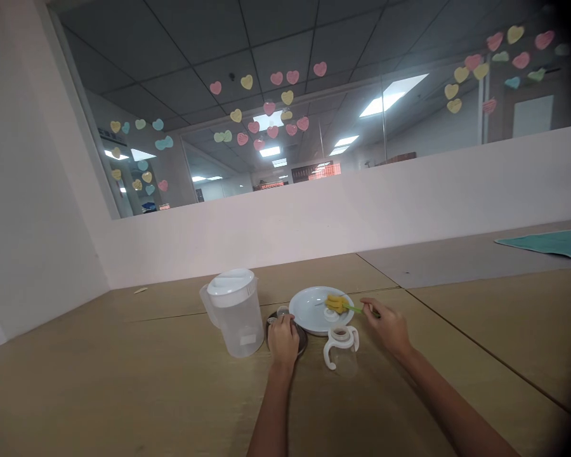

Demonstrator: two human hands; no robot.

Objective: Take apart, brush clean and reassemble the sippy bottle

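My right hand point(389, 329) is closed around the green handle of a sponge brush point(337, 303). The brush's yellow head is over the right side of a white bowl point(309, 326), near a small whitish piece point(332, 315) inside it. My left hand point(284, 343) reaches over a dark round dish point(302, 341), its fingers bent; what they hold, if anything, is hidden. Small clear pieces point(282, 311) show just beyond those fingers. Between my hands stands a clear baby bottle point(346, 363) with a white two-handled collar, without a cap.
A translucent pitcher point(242, 320) with a white lid stands left of the dark dish. A teal cloth point(554, 242) lies at the far right of the wooden table point(124, 381). A white wall point(247, 231) with a window above borders the back.
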